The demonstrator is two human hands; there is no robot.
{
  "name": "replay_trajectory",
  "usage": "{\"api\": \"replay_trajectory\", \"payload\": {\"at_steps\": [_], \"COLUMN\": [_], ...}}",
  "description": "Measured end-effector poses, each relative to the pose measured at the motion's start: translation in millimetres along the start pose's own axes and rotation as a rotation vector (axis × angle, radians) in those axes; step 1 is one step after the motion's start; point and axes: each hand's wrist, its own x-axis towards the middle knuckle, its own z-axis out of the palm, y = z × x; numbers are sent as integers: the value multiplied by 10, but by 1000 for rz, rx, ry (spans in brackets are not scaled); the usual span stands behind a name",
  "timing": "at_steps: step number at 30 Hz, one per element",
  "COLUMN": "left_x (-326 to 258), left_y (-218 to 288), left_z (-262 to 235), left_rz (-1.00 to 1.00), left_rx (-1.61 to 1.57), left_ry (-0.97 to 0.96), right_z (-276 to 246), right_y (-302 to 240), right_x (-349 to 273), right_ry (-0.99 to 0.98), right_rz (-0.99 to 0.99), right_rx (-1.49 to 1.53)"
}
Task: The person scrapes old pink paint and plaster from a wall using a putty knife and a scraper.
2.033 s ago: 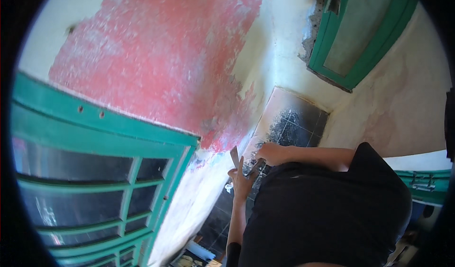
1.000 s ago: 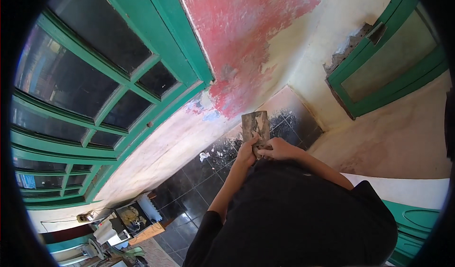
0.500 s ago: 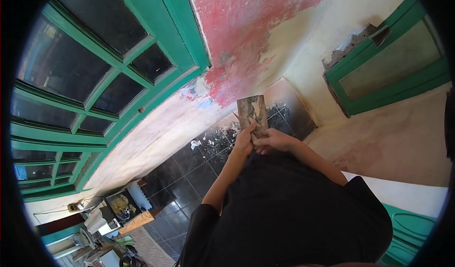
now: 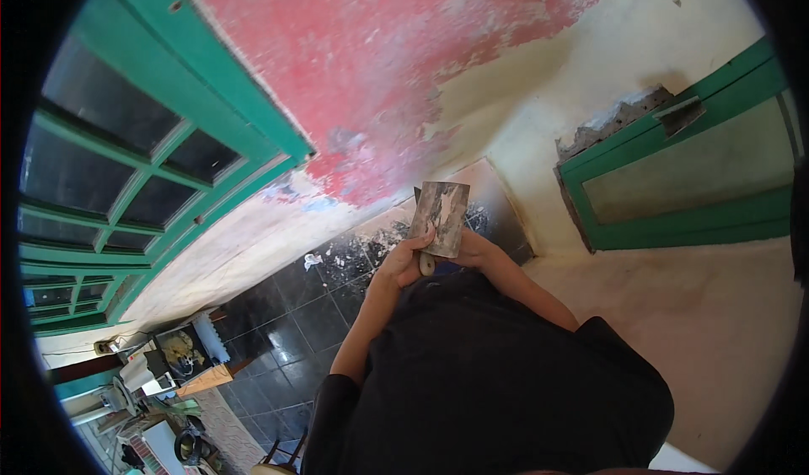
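Observation:
In front of my chest is a worn, rectangular flat plate (image 4: 441, 214), grey-brown and smeared with pale plaster-like residue. My left hand (image 4: 403, 262) grips its lower left side, the thumb lying over its face. Beneath the plate's lower edge, next to the left fingers, shows a rounded pale handle end (image 4: 427, 264). A dark pointed edge (image 4: 417, 194) sticks out behind the plate's upper left side; whether it belongs to the handle cannot be made out. My right hand (image 4: 472, 250) is at the plate's lower right side, its fingers hidden behind the plate.
Ahead rises a wall with peeling red paint (image 4: 362, 79). White debris (image 4: 345, 256) litters the dark tiled floor (image 4: 316, 323) at its foot. Green-framed windows (image 4: 143, 171) stand left, a green frame (image 4: 691, 230) with broken plaster right. Household items (image 4: 181, 353) crowd the lower left.
The view has shifted, so the windows sit further left. My right hand has gone from the plate's lower edge to behind its right side, and the rounded handle end has come into sight.

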Motion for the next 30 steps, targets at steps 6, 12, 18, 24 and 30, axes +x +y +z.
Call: {"api": "replay_trajectory", "payload": {"at_steps": [6, 12, 18, 24, 30], "left_x": [563, 648, 496, 589, 995], "left_y": [-99, -7, 256, 306, 45], "left_z": [254, 198, -11, -331, -691], "left_rz": [0, 210, 399, 528, 642], "left_rx": [43, 173, 595, 521, 647], "left_ry": [73, 357, 572, 591, 814], "right_z": [-354, -823, -519, -399, -195], "right_y": [-562, -1182, -1542, -1645, -2071], "right_x": [-83, -57, -172, -213, -107], "right_ry": [166, 575, 583, 616, 621], "right_rz": [-108, -119, 68, -204, -162], "right_rx": [75, -373, -929, -1702, -1757]}}
